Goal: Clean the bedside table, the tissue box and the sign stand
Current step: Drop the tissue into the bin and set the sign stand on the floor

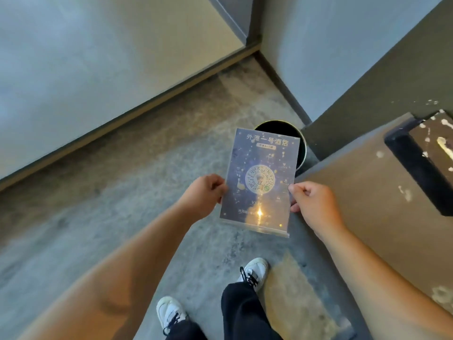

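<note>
I hold the sign stand (261, 177), a clear acrylic holder with a dark blue printed card and a round code, in the air over the floor, tilted face up. My left hand (204, 195) pinches its left edge and my right hand (315, 204) pinches its right edge. The brown bedside table (367, 192) is at the right, its top speckled with white crumbs. On it at the far right lies the black tissue box (421, 163), also dotted with white bits and partly cut off by the frame edge.
A round black bin (297, 133) stands on the floor just behind the sign stand, in the corner beside the table. Grey carpet (122, 192) covers the floor. Walls with dark skirting run along the left and back. My feet in white shoes stand below.
</note>
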`<move>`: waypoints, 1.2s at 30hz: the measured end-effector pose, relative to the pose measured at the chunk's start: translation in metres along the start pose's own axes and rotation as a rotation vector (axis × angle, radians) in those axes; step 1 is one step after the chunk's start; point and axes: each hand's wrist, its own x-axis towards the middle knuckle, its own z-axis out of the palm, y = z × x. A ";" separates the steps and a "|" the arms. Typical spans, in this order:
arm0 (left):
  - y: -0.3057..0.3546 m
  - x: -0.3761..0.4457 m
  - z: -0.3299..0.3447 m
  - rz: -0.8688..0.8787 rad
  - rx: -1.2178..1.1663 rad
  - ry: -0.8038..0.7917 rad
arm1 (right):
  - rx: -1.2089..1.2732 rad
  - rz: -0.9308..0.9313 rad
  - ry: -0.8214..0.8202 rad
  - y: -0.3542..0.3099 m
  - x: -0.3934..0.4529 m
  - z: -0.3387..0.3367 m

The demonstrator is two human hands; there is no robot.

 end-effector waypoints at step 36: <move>-0.637 0.052 0.048 -0.568 -0.587 0.372 | -0.570 -0.161 -0.672 0.103 0.098 0.625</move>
